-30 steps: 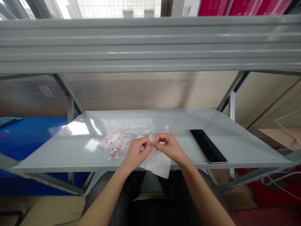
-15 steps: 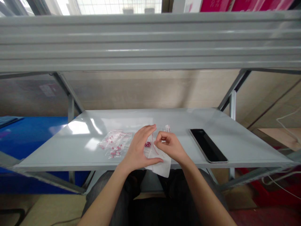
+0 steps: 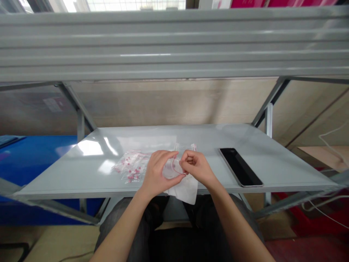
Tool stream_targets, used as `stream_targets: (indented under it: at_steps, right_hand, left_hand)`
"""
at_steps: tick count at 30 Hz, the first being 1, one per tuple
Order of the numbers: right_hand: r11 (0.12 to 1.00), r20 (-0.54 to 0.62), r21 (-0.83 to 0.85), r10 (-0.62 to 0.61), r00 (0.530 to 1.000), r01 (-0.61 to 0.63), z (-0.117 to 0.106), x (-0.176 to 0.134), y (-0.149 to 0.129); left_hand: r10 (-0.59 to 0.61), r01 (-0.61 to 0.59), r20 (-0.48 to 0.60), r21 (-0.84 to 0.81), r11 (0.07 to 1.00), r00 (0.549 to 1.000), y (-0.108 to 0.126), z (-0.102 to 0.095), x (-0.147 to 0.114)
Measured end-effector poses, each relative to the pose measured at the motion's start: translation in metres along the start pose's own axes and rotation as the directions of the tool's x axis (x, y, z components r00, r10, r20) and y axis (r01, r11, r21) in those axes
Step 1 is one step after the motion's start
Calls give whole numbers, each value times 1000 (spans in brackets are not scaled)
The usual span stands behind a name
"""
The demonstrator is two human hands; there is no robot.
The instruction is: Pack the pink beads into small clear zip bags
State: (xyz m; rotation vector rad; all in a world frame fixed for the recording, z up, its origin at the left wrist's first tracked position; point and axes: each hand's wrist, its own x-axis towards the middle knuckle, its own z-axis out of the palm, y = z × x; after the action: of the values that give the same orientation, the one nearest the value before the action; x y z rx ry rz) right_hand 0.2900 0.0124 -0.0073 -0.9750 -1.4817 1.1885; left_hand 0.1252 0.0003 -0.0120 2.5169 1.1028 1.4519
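Note:
My left hand (image 3: 157, 171) is curved into a C, with a thin red cord (image 3: 173, 167) arcing from its index fingertip down to its thumb tip. Close against it on the right, my right hand (image 3: 196, 166) is closed in a pinch at the cord; the exact grip point is hidden by the fingers. Under both hands lies a white sheet (image 3: 188, 191), its lower corner hanging over the table edge. Left of my hands, a clear plastic bag (image 3: 133, 165) holds several small red and pink beads. Part of another clear bag (image 3: 193, 146) shows behind my right hand.
A black phone-like tablet (image 3: 241, 167) lies on the grey table (image 3: 283, 163) to the right. Low overhead hangs a grey shelf beam (image 3: 174, 47), with slanted metal braces (image 3: 75, 100) at the sides. A blue surface (image 3: 35, 160) stands beyond the left edge.
My left thumb has risen toward the right hand, and the cord now spans thumb and index finger. The dark red beads seen between my hands are no longer visible there.

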Motion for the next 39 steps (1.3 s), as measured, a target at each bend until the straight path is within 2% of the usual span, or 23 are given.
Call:
stream_targets:
  at_steps: [3, 6, 9, 11, 13, 17, 19, 21, 27, 33, 36, 39]
  right_hand:
    - [997, -25, -63, -39, 999, 37, -2, 0, 0]
    - [997, 6, -71, -38, 999, 38, -5, 1, 0]
    - [994, -3, -103, -43, 999, 43, -8, 4, 5]
    - [976, -45, -207, -76, 996, 65, -9, 7, 13]
    - [923, -50, -377, -102, 994, 76, -7, 9, 21]
    - [725, 14, -686, -71, 997, 61, 2, 9, 29]
    - [658, 26, -751, -58, 998, 58, 7, 9, 31]
    - [635, 31, -770, -55, 998, 59, 10, 9, 33]
    - [623, 14, -781, -61, 998, 49, 11, 9, 35]
    - [623, 8, -780, -81, 997, 57, 10, 11, 37]
    - [696, -2, -712, -134, 991, 93, 6, 13, 38]
    - [837, -57, -533, -183, 981, 125, 3, 14, 35]
  left_hand:
    - [-7, 7, 2, 2, 1000, 1000, -1, -2, 1]
    - [-36, 36, -4, -23, 999, 999, -4, -6, 3]
    - [-109, 106, -40, -70, 992, 993, -12, -11, 4]
    - [-165, 157, -80, -97, 983, 983, -19, -14, 3]
    - [-215, 202, -109, -121, 972, 970, -26, -16, 1]
    - [-301, 274, -109, -210, 938, 947, -35, -15, -4]
    - [-325, 293, -97, -252, 922, 941, -37, -14, -7]
    - [-331, 299, -84, -269, 915, 940, -38, -13, -8]
    - [-328, 304, -53, -259, 917, 943, -35, -13, -8]
    - [-324, 326, 48, -228, 917, 945, -25, -15, -5]
    - [-325, 334, 79, -219, 917, 942, -25, -14, -6]
    - [-342, 357, 102, -216, 909, 934, -25, -13, -7]
